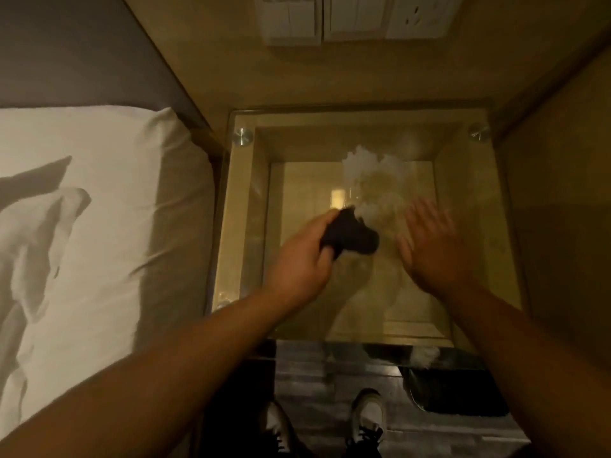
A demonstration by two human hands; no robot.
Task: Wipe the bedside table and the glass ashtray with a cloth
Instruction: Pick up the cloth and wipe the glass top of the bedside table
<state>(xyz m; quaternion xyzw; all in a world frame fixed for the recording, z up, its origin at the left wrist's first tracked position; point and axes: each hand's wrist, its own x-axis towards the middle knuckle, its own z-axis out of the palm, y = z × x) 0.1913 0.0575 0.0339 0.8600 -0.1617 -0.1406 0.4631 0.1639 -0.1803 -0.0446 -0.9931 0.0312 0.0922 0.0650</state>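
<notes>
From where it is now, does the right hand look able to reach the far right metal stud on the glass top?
Probably yes. The right hand is open over the glass top, and nothing stands between it and the far right stud.

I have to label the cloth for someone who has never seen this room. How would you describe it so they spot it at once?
Start at the glass-topped bedside table beside the bed with the white pillow. Over its middle the left hand grips a small bunched cloth. It is the only near-black thing above the pale yellow glass; the right hand next to it is open and holds nothing.
</notes>
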